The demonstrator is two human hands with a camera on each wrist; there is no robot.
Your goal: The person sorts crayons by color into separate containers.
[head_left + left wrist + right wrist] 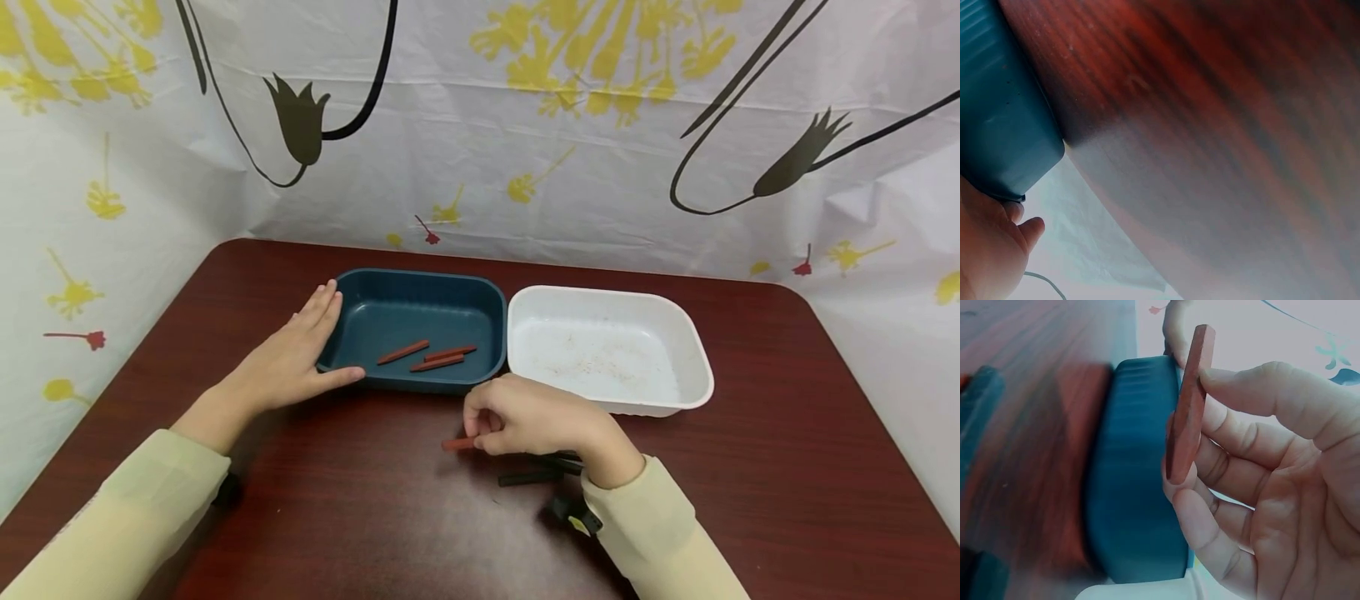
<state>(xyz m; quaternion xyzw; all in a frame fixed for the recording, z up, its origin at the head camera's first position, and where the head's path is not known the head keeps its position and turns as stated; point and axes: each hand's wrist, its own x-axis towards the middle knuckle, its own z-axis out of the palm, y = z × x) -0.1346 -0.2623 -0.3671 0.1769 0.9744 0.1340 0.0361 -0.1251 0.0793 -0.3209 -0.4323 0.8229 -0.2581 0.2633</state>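
My right hand [532,417] pinches a short red-brown stick [1190,406] between thumb and fingers, just in front of the trays and above the table. The stick is faceted, like a crayon, and tapers toward one end. My left hand [288,358] rests with straight fingers on the left end of the dark teal tray [416,386], its thumb by the front rim. Inside that tray lie three similar red-brown sticks [403,352]. Several dark sticks [529,478] lie on the table below my right hand, partly hidden by it.
A white tray [693,367] stands against the right side of the teal one, with brownish specks on its floor. Both sit toward the back of the dark red-brown table [360,517]. A patterned white sheet [450,150] hangs behind and at the sides.
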